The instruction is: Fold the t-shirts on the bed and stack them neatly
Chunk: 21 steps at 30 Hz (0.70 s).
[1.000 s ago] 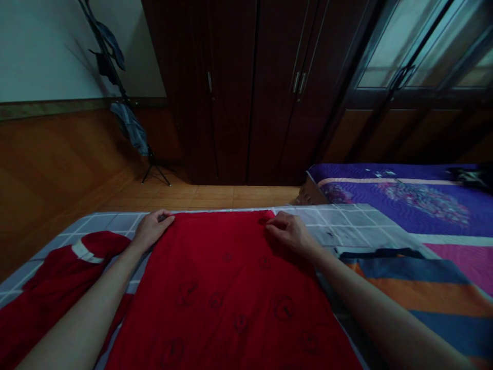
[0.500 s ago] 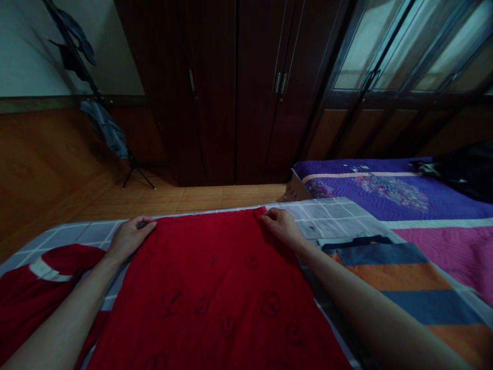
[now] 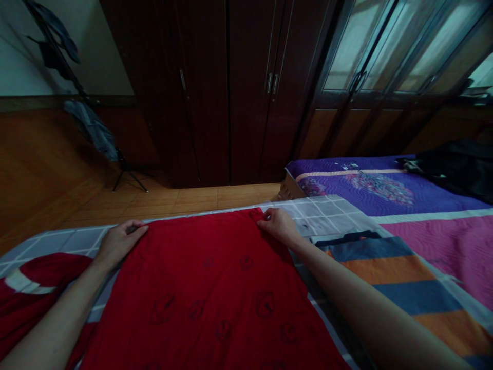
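Observation:
A red garment [image 3: 200, 267] with dark round printed motifs lies spread flat on the grey checked sheet [image 3: 327, 210]. Its near end runs out of the bottom of the picture, so I cannot tell what kind of garment it is. My left hand [image 3: 120, 242] is closed on its far left corner, thumb and fingers pinched together. At the far right corner, my right hand [image 3: 280, 226] pinches the fabric, which is slightly bunched there. Beside my left forearm lies another red piece of clothing [image 3: 57, 270] with a white band. To the right of my right forearm is a blue-and-orange striped garment [image 3: 389, 267].
Past the bed edge, a strip of tiled floor [image 3: 196, 198] leads to a dark wooden wardrobe [image 3: 208, 113]. A stand [image 3: 129, 169] with hanging clothes is at the left. On the right lies a purple and pink bedspread [image 3: 370, 200] with a dark heap [image 3: 458, 167] on it.
My view has turned slightly to the right, so things sit further left in the picture. Both hands keep their hold on the red garment's far corners, which looks hardly changed.

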Each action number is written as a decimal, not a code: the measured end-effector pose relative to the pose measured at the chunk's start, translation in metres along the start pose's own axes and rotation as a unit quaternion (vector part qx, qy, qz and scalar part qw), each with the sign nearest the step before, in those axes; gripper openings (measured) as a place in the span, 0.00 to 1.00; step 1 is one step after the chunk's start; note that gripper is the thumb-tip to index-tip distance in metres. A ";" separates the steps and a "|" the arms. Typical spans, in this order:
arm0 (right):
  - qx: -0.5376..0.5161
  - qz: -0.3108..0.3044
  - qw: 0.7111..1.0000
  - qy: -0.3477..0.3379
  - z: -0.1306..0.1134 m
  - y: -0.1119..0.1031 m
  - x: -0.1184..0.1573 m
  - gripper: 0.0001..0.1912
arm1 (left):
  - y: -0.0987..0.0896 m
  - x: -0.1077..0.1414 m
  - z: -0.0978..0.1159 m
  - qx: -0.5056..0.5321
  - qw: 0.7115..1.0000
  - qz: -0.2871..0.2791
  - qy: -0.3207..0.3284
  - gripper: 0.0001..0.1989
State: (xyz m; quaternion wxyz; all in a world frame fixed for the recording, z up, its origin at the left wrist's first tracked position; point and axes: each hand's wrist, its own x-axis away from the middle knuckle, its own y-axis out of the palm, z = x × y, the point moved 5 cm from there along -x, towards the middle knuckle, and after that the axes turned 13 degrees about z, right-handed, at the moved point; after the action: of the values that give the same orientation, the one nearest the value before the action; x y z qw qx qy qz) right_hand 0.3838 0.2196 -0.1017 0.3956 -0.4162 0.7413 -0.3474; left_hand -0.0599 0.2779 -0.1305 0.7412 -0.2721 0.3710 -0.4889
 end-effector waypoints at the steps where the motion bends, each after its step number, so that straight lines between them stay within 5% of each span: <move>1: -0.002 -0.002 1.000 0.000 0.001 0.000 -0.001 0.07 | 0.000 0.000 -0.001 0.000 1.000 0.002 -0.001 0.23; 14: -0.041 -0.054 0.998 -0.002 0.016 0.001 -0.015 0.11 | 0.000 -0.003 -0.008 0.004 1.000 0.008 -0.022 0.22; 21: -0.015 -0.027 0.999 0.014 0.015 -0.005 -0.015 0.09 | -0.008 0.001 -0.001 0.033 0.997 0.030 -0.055 0.23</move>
State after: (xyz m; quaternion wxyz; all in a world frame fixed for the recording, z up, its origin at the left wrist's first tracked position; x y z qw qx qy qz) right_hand 0.4033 0.2281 -0.1001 0.3690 -0.4371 0.7406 -0.3525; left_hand -0.0646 0.2737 -0.1253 0.7832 -0.2626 0.3210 -0.4632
